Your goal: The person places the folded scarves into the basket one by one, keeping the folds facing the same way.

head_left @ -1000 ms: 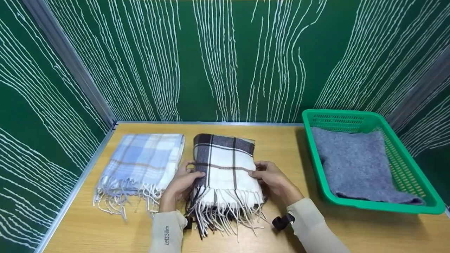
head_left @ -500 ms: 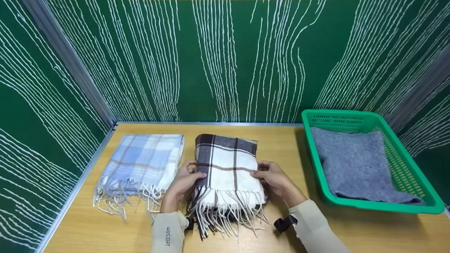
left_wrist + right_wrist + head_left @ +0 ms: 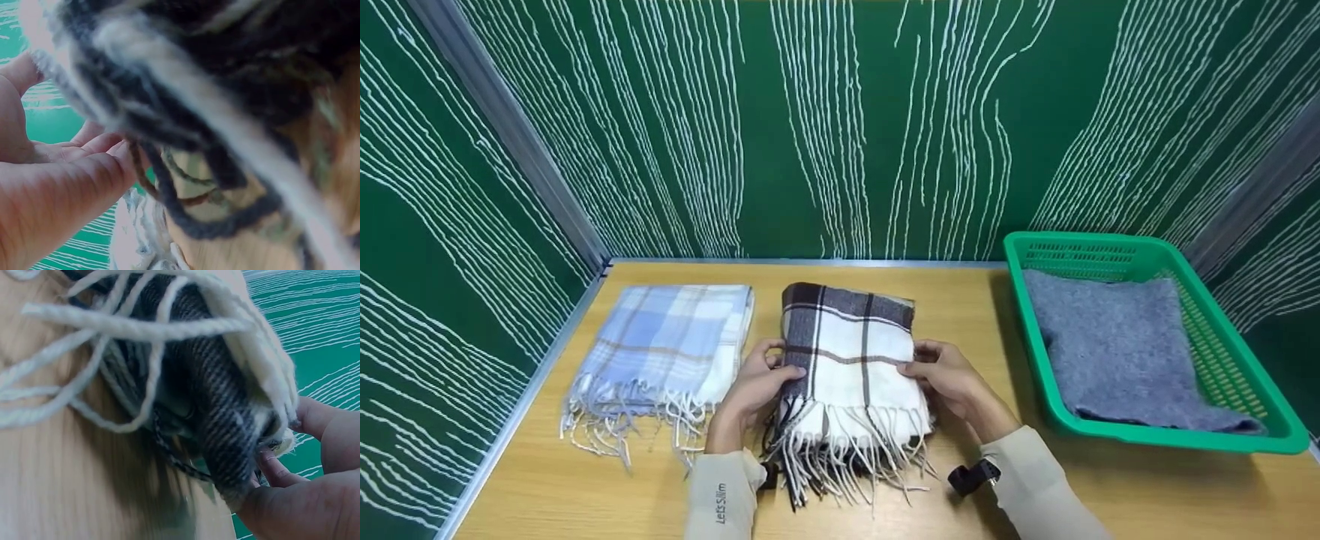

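Observation:
A folded plaid scarf, white with dark brown bands and a long fringe, lies in the middle of the head view. My left hand grips its left edge, thumb on top and fingers beneath. On the opposite edge my right hand holds it the same way. Close up, the left wrist view has dark and white fringe strands hanging beside the left hand. In the right wrist view the scarf's folded layers meet the fingers of the right hand. The fingers' undersides are partly hidden by the cloth.
A folded light-blue and white plaid scarf with white fringe lies to the left on the wooden table. At the right stands a green basket containing a folded grey cloth. Green walls with white lines enclose the back and sides.
Both hands and the brown-and-white scarf have shifted slightly to the right, the grip staying the same. The blue scarf and the basket look unmoved.

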The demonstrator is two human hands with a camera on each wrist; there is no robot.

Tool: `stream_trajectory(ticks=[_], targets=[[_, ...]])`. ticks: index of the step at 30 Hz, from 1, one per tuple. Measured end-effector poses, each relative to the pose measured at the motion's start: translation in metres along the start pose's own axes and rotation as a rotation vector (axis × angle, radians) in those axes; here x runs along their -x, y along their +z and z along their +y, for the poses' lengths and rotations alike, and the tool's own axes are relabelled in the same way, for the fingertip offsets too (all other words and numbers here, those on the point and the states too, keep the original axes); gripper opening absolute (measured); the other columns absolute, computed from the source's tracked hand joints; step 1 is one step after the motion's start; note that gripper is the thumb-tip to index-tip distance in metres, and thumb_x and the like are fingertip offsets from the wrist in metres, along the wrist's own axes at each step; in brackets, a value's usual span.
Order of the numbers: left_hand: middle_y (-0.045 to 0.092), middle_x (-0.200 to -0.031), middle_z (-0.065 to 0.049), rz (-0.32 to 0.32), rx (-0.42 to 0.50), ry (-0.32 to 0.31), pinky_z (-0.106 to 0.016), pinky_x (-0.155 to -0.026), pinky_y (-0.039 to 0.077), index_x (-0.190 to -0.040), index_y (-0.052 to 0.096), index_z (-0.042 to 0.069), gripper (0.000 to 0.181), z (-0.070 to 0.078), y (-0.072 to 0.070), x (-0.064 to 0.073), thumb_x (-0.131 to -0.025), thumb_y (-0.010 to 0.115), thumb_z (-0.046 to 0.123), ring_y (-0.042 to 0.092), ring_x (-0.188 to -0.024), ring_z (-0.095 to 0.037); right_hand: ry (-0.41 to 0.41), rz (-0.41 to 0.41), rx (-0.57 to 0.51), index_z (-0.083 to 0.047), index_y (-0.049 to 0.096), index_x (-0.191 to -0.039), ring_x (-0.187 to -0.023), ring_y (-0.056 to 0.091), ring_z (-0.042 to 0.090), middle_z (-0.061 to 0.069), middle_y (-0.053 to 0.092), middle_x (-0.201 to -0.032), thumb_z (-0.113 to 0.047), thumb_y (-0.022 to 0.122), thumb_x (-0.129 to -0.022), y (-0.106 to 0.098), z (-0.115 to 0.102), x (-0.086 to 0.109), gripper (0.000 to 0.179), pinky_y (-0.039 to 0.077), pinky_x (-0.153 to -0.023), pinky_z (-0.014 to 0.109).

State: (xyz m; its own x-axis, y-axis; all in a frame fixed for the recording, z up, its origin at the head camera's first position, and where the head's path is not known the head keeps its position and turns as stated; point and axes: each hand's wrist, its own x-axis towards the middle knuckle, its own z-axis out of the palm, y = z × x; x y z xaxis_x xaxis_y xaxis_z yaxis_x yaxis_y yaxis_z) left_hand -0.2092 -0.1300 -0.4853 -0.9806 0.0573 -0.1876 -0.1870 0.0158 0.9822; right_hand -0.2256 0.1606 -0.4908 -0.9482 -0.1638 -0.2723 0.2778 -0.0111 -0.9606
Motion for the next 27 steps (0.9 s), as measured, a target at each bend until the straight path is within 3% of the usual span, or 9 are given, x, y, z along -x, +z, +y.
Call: stream_trajectory(ticks=[12, 18, 27], targets=[[0.068, -0.116, -0.024, -0.022, 0.046, -0.002, -0.033, -0.082, 0.057, -0.139, 0.043, -0.005, 0.057, -0.002, 0.001, 0.000, -0.088, 0.066, -0.008, 0.068, -0.092, -0.024, 0.039, -0.008, 0.010, 0.016, 0.052, -0.134, -0.080, 0.063, 0.013, 0.006, 0.062, -0.101, 0.008, 0.066, -0.091, -0.004, 0.007, -0.002, 0.046, 0.056, -0.071, 0.024], [0.064, -0.119, -0.024, -0.035, 0.030, -0.022, -0.035, -0.085, 0.057, -0.138, 0.044, -0.004, 0.057, -0.002, 0.001, 0.000, -0.087, 0.070, -0.007, 0.065, -0.099, -0.027, 0.024, -0.005, -0.004, 0.017, 0.050, -0.134, -0.080, 0.063, 0.011, 0.006, 0.062, -0.100, 0.007, 0.065, -0.090, -0.005, 0.011, -0.003, 0.047, 0.056, -0.072, 0.023], [0.065, -0.122, -0.027, -0.040, 0.024, 0.005, -0.037, -0.086, 0.058, -0.138, 0.044, -0.005, 0.058, -0.003, 0.002, 0.000, -0.086, 0.069, -0.009, 0.067, -0.099, -0.029, -0.002, 0.017, -0.032, 0.017, 0.051, -0.134, -0.081, 0.062, 0.012, 0.006, 0.061, -0.102, 0.009, 0.066, -0.088, -0.004, 0.007, 0.001, 0.048, 0.055, -0.070, 0.022]])
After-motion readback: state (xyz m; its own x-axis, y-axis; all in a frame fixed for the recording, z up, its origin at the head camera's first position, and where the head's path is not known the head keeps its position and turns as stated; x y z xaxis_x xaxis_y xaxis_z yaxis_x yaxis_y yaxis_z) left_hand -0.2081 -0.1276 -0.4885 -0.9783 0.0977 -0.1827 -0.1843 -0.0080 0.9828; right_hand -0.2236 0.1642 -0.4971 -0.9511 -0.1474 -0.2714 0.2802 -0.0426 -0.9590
